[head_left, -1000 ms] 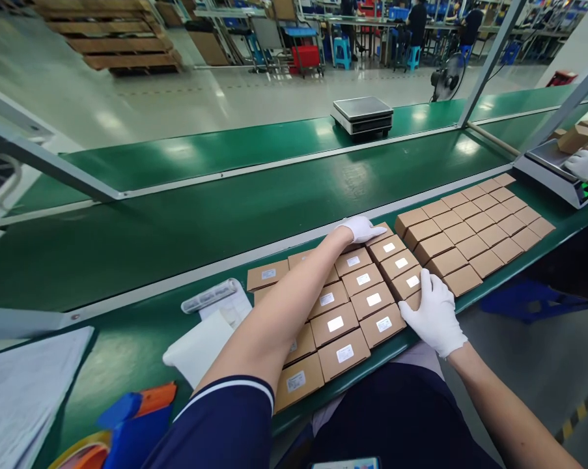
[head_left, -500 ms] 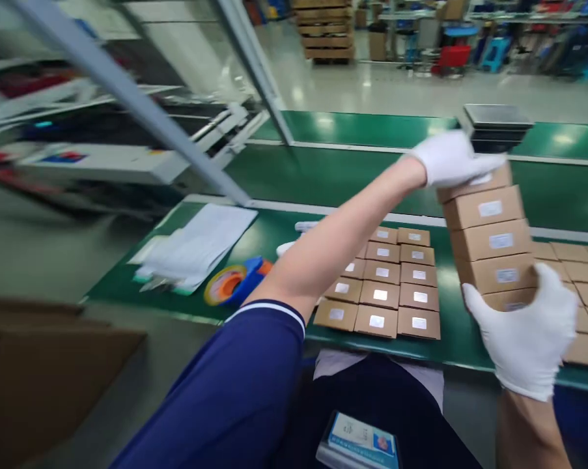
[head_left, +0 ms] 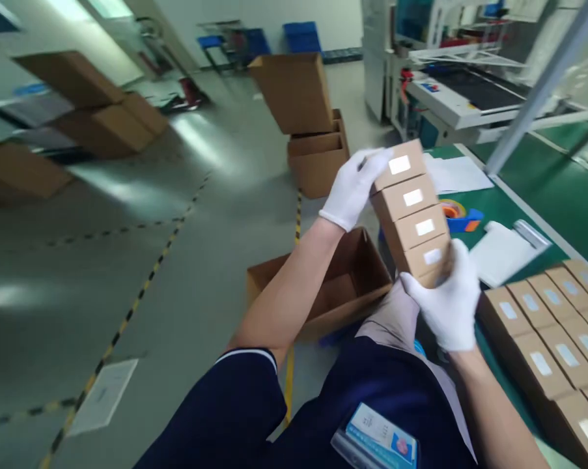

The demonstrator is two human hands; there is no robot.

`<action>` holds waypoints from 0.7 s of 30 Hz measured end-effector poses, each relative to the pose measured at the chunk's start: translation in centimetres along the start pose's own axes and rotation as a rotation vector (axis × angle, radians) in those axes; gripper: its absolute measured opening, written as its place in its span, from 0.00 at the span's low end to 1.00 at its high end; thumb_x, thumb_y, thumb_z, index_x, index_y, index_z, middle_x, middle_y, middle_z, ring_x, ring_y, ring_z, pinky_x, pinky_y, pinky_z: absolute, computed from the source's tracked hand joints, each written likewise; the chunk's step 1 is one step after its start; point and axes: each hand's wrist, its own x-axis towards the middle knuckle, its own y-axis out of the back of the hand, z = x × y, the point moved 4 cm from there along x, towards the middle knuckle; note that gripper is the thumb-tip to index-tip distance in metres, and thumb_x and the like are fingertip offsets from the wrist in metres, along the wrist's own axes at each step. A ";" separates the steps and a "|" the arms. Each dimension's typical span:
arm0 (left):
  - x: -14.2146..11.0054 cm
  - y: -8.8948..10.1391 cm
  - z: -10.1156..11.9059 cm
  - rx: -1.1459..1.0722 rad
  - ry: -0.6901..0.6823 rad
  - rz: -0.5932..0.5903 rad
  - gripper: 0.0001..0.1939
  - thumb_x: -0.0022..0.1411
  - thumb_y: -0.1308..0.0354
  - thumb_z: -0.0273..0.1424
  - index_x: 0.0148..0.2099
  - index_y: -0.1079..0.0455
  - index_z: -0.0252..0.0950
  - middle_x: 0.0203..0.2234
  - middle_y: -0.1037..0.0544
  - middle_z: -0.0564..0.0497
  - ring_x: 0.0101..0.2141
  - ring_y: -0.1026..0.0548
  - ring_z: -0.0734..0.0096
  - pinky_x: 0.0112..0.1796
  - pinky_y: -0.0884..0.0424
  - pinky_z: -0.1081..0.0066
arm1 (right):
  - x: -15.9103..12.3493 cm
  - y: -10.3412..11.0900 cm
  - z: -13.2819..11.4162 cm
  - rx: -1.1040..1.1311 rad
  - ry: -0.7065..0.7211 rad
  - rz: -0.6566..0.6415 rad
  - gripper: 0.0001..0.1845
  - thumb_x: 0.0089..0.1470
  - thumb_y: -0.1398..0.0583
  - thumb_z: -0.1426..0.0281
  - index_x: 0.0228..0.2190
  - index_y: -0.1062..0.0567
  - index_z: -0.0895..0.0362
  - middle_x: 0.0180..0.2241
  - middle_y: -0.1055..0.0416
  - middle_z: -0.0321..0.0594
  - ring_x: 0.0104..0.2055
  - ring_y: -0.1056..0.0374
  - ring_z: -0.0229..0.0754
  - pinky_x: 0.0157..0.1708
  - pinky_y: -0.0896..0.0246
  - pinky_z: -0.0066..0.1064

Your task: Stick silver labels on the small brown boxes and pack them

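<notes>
White-gloved left hand [head_left: 353, 189] and right hand [head_left: 443, 296] are gripping four stacked kraft boxes [head_left: 408, 215], their white labels [head_left: 413, 197] showing no readable writing.

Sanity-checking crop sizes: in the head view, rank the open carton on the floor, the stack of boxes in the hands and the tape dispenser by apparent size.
Largest to smallest, as they look:
1. open cardboard carton
2. stack of small boxes, though it is nearer the camera, so true size is unsure
3. tape dispenser
</notes>
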 end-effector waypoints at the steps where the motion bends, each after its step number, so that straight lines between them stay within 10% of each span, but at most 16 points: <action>1: 0.3 3.0 -3.3 -0.040 0.045 0.067 0.26 0.67 0.41 0.53 0.53 0.26 0.36 0.48 0.21 0.49 0.53 0.22 0.51 0.49 0.24 0.56 | -0.1 -4.6 -0.5 0.060 -0.006 -0.094 0.54 0.49 0.33 0.45 0.66 0.41 0.61 0.56 0.32 0.60 0.59 0.34 0.64 0.57 0.36 0.53; 4: 0.5 9.2 -13.8 -0.098 0.363 0.192 0.28 0.57 0.30 0.51 0.49 0.24 0.35 0.44 0.18 0.47 0.49 0.21 0.53 0.47 0.24 0.61 | -1.8 -16.2 -0.9 0.203 -0.064 -0.317 0.53 0.48 0.32 0.48 0.65 0.40 0.62 0.55 0.32 0.59 0.58 0.33 0.60 0.57 0.35 0.50; 7: -1.0 10.7 -22.0 -0.166 0.582 0.165 0.26 0.52 0.27 0.49 0.43 0.20 0.33 0.39 0.16 0.44 0.45 0.19 0.50 0.43 0.23 0.62 | -4.8 -22.6 1.0 0.222 -0.176 -0.455 0.52 0.47 0.32 0.48 0.64 0.38 0.63 0.57 0.32 0.60 0.60 0.34 0.61 0.61 0.38 0.51; 15: -5.0 5.9 -33.8 -0.413 0.883 0.012 0.27 0.46 0.23 0.48 0.44 0.17 0.37 0.42 0.15 0.42 0.43 0.17 0.49 0.44 0.22 0.58 | -7.5 -23.7 5.0 -0.123 -0.224 -0.683 0.49 0.54 0.35 0.47 0.65 0.41 0.65 0.58 0.33 0.64 0.62 0.34 0.62 0.59 0.36 0.52; 21: -5.1 4.3 -41.1 -0.430 0.930 0.083 0.27 0.48 0.22 0.45 0.47 0.18 0.35 0.47 0.16 0.40 0.49 0.19 0.50 0.52 0.25 0.59 | -4.6 -31.7 5.8 -0.454 -0.242 -1.099 0.46 0.47 0.26 0.53 0.58 0.32 0.65 0.48 0.24 0.57 0.47 0.24 0.57 0.45 0.27 0.45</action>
